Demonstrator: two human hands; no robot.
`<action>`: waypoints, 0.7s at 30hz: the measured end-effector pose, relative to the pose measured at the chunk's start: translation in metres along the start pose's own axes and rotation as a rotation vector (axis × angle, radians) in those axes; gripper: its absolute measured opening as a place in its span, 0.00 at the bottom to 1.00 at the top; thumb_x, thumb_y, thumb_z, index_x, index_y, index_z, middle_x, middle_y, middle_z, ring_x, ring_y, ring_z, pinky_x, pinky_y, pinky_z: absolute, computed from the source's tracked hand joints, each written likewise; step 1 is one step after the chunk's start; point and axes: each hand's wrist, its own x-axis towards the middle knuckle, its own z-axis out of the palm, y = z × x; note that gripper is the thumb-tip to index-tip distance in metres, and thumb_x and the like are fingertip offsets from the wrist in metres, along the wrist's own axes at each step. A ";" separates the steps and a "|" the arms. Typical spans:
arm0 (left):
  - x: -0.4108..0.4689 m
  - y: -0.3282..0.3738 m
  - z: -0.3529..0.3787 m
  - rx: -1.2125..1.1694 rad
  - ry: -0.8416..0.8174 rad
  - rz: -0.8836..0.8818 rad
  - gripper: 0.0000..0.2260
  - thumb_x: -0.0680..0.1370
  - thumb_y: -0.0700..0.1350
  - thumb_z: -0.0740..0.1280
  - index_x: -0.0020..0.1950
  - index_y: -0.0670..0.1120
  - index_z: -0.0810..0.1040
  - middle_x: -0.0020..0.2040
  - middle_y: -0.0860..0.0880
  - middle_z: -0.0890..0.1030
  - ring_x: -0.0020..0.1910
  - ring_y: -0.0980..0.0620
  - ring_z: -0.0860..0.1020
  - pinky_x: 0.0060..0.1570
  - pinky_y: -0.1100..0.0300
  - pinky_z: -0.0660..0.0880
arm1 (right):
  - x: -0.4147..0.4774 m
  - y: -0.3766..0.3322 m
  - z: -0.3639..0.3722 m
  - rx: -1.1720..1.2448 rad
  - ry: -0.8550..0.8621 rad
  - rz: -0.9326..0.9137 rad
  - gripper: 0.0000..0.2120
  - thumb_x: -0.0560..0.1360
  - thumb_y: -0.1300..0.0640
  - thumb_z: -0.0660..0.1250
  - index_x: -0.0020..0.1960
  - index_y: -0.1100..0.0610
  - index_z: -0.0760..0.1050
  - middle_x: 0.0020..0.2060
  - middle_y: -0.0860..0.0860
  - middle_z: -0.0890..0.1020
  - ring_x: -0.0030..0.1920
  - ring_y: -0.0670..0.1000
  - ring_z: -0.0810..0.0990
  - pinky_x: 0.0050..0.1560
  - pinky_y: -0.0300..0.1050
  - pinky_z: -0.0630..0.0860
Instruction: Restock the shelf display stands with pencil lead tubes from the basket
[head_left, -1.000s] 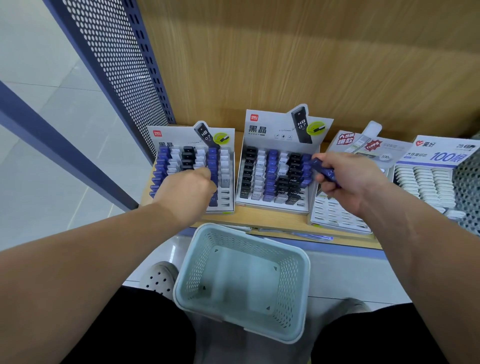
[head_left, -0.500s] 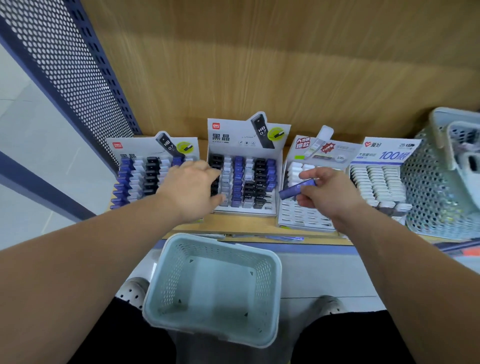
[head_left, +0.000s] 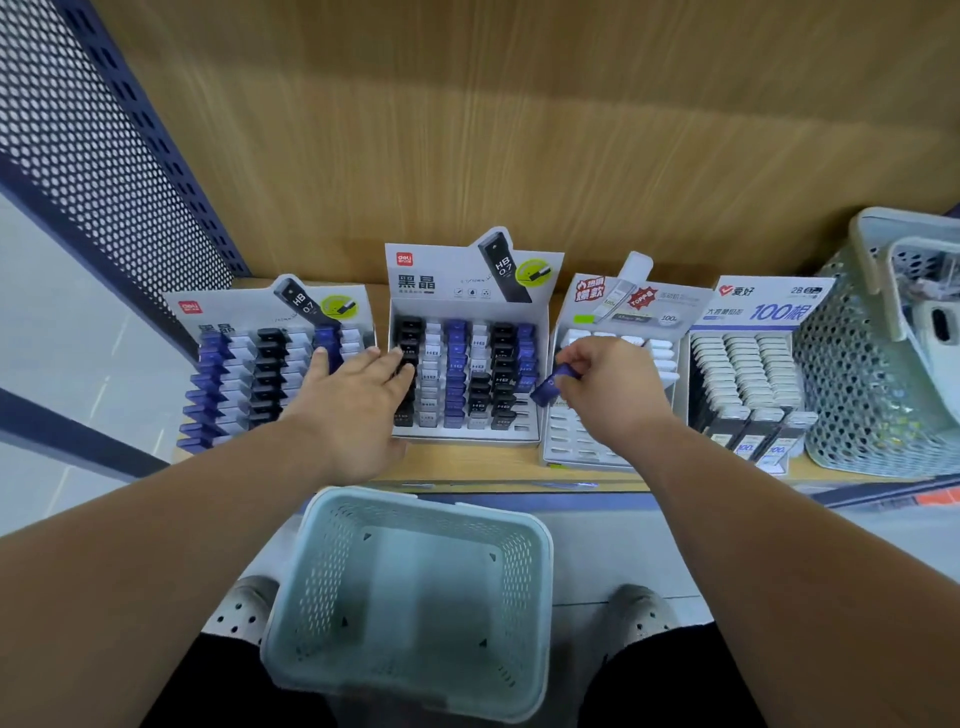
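Four stands (head_left: 441, 283), two baskets (head_left: 332, 571) — right hand (head_left: 613, 389) pinches one tube (head_left: 550, 387).

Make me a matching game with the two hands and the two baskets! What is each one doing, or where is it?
Things:
1. left hand
2. right hand
3. near basket
4. far basket

Places and states:
A. stands on the shelf, far right
B. pinches a blue lead tube
C. looks empty, in front of the shelf
D. fingers straight, reaching onto the middle display stand

Pairs: 1-D, 2-B, 3-C, 4-A.
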 end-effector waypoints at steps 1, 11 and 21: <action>0.000 0.000 0.001 -0.001 0.002 0.002 0.40 0.78 0.65 0.58 0.82 0.49 0.44 0.82 0.51 0.43 0.80 0.49 0.45 0.75 0.35 0.46 | 0.002 0.000 0.002 -0.028 0.010 -0.019 0.07 0.77 0.63 0.70 0.52 0.54 0.82 0.43 0.49 0.83 0.44 0.52 0.79 0.42 0.40 0.70; 0.003 -0.001 -0.002 -0.035 0.001 0.004 0.40 0.78 0.64 0.60 0.82 0.49 0.45 0.82 0.50 0.44 0.80 0.49 0.46 0.76 0.35 0.46 | 0.012 -0.002 0.019 -0.392 -0.025 -0.194 0.07 0.76 0.59 0.70 0.52 0.51 0.82 0.46 0.52 0.85 0.48 0.58 0.81 0.45 0.47 0.78; 0.001 -0.003 -0.001 -0.028 0.018 0.020 0.40 0.78 0.65 0.60 0.82 0.49 0.45 0.82 0.51 0.43 0.80 0.49 0.46 0.76 0.35 0.46 | 0.015 -0.006 0.035 -0.626 -0.048 -0.261 0.17 0.76 0.67 0.66 0.58 0.50 0.83 0.54 0.52 0.79 0.46 0.59 0.82 0.39 0.44 0.75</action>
